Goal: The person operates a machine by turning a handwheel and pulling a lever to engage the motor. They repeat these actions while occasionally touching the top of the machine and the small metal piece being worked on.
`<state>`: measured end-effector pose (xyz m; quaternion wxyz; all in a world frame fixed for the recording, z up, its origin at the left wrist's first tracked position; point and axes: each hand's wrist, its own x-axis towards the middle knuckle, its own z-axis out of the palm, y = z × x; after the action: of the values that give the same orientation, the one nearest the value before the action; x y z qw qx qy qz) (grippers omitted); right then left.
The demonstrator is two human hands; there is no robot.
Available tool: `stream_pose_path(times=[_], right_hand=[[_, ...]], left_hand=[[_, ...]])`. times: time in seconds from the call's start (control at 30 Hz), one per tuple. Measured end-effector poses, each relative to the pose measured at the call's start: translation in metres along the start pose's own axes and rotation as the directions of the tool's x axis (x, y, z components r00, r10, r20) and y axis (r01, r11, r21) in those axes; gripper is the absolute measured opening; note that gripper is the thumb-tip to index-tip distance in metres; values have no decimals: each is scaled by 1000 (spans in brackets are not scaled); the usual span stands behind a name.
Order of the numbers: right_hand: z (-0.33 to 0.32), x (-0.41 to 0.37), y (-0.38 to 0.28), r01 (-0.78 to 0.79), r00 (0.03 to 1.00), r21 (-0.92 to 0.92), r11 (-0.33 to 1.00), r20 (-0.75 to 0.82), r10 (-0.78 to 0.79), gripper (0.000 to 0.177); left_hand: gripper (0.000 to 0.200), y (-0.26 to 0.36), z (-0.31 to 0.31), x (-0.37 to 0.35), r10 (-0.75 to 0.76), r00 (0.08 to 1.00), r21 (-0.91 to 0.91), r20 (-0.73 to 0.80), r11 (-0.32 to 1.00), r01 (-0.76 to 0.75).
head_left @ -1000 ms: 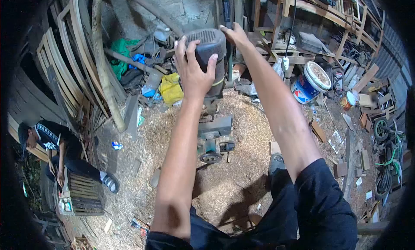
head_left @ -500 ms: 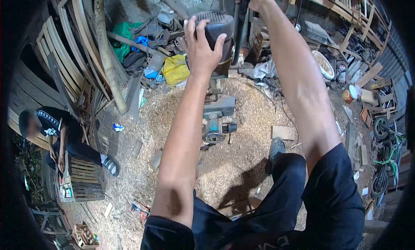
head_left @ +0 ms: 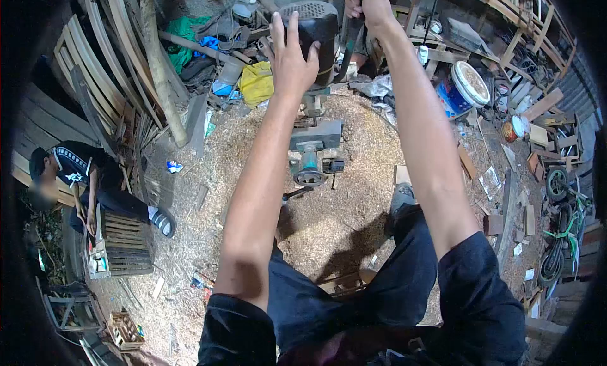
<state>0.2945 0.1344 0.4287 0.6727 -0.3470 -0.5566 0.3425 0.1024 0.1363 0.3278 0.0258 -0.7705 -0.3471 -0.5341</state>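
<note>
My left hand rests with spread fingers against the side of a dark, round machine housing with a perforated top. My right hand is at the top edge, its fingers curled near a dark upright bar beside the housing; what it grips is too unclear to make out. Below the housing stands the machine's lower part, with a grey block-like table and a teal part with a round handwheel.
A person sits on a slatted crate at the left. Curved boards lean behind. A yellow cloth lies behind the machine, a white-rimmed bucket and small green bike at the right. Shavings cover the floor.
The machine sits slightly higher in view. My right hand is lower in the frame and shows more fully. The bucket is less hidden by my right arm. The seated person's head is tilted further down.
</note>
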Motion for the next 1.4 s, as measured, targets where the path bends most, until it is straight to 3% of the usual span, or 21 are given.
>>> stream_pose_path(times=[0.07,0.17,0.3,0.43,0.53,0.83,0.87,0.97,1.0,1.1,1.13,1.4], right_hand=[[2,2,7,60,994,-22,998,-89,-62,44],[-16,3,34,145,989,-8,989,39,-145,38],[12,-29,8,202,975,-38,979,-85,-204,33],[6,-35,17,280,959,-11,960,-48,-280,32],[12,-48,16,239,967,11,971,-94,-237,32],[14,-79,19,373,927,106,922,-7,-374,33],[19,-85,17,356,933,-65,932,-37,-359,34],[15,-92,28,447,895,33,894,-5,-447,34],[15,-97,25,412,910,-81,907,-6,-414,34],[14,-107,30,432,901,-6,902,-25,-432,35],[14,-116,27,347,937,-9,938,-47,-347,33],[17,-138,35,402,912,-45,915,-71,-404,25]], left_hand=[[88,0,-7,-8,37,998,-12,59,999,-37],[91,13,-19,-22,-38,973,44,227,999,29],[97,17,-16,-23,-74,964,76,255,996,56],[101,19,-12,-25,-106,960,116,260,990,78],[104,20,-7,-26,-105,962,118,250,990,77],[94,10,-2,-33,-32,972,21,232,999,28],[94,9,0,-33,-23,975,20,221,1000,19],[94,8,1,-35,-14,979,13,203,1000,12],[93,8,2,-35,-21,979,7,203,1000,20],[93,8,5,-36,-26,981,-15,190,999,30],[93,8,7,-37,-23,983,-23,181,999,27],[96,6,10,-42,-39,981,12,189,999,38]])
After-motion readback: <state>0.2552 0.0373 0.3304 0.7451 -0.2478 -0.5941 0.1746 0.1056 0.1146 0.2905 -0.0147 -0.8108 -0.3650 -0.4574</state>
